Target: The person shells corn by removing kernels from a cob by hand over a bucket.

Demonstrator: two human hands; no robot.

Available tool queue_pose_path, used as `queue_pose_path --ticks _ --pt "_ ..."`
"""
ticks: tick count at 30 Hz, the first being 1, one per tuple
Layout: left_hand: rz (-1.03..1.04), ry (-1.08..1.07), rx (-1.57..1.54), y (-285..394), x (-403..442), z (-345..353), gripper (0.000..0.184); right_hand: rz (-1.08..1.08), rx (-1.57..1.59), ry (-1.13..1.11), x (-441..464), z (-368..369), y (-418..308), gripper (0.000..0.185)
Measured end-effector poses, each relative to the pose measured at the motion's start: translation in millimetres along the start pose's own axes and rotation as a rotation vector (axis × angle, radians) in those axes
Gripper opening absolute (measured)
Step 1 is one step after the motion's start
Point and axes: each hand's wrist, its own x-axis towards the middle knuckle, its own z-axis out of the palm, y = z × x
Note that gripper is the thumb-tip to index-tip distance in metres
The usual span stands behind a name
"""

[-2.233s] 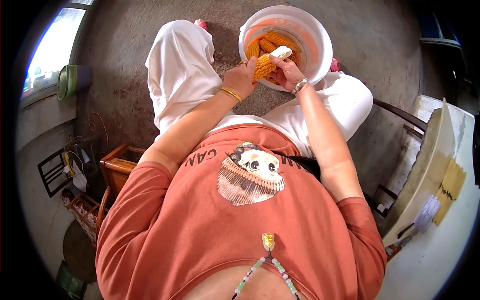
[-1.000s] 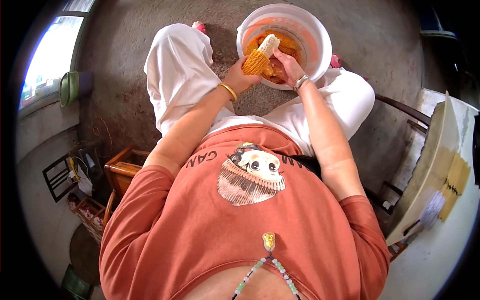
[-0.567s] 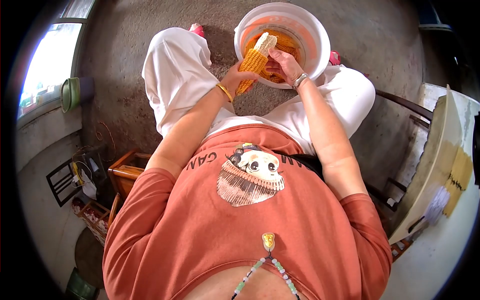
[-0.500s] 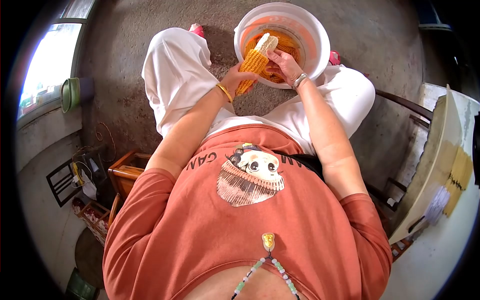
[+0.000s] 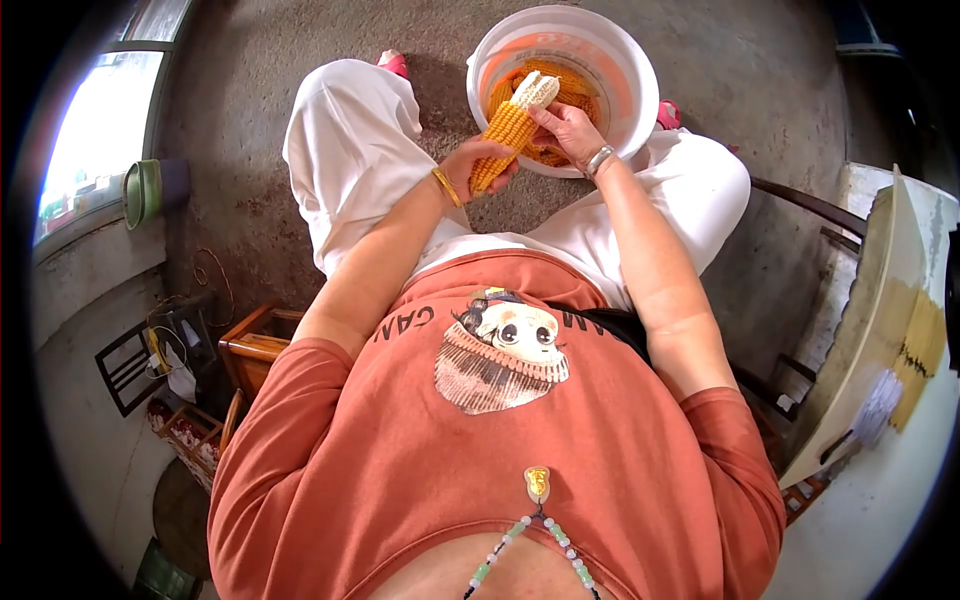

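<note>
My left hand [image 5: 474, 165] is wrapped round the lower part of a corn cob [image 5: 508, 128]. Yellow kernels cover its lower part, while the upper end is bare and white. My right hand [image 5: 569, 134] pinches the cob's side near the line between kernels and bare core. Both hands are at the near left rim of a white bucket [image 5: 642, 88], and the bare end of the cob reaches over its opening. More yellow corn [image 5: 574, 90] lies in the bucket, partly hidden by the cob and my right hand.
The bucket stands on a grey floor [image 5: 460, 30] between my knees. Wooden furniture [image 5: 256, 345] is at the left, with a green container [image 5: 142, 194] beyond it near the window. A board-like panel [image 5: 850, 330] and a dark curved bar [image 5: 808, 204] are at the right.
My right hand came away from the cob's bare tip and is now lower, beside the kernels. The cob has tilted and moved slightly, and more of its white core shows than at first.
</note>
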Motion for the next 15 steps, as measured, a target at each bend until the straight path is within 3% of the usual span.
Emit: queue_pose_path --ticks 7,15 --pt "-0.028 -0.016 -0.032 -0.6 -0.7 -2.4 0.036 -0.079 0.018 -0.091 4.2 -4.2 5.0 0.044" --pt "-0.042 0.012 -0.032 -1.7 0.2 -0.2 0.036 -0.133 -0.177 0.053 4.4 -0.4 13.8 0.047"
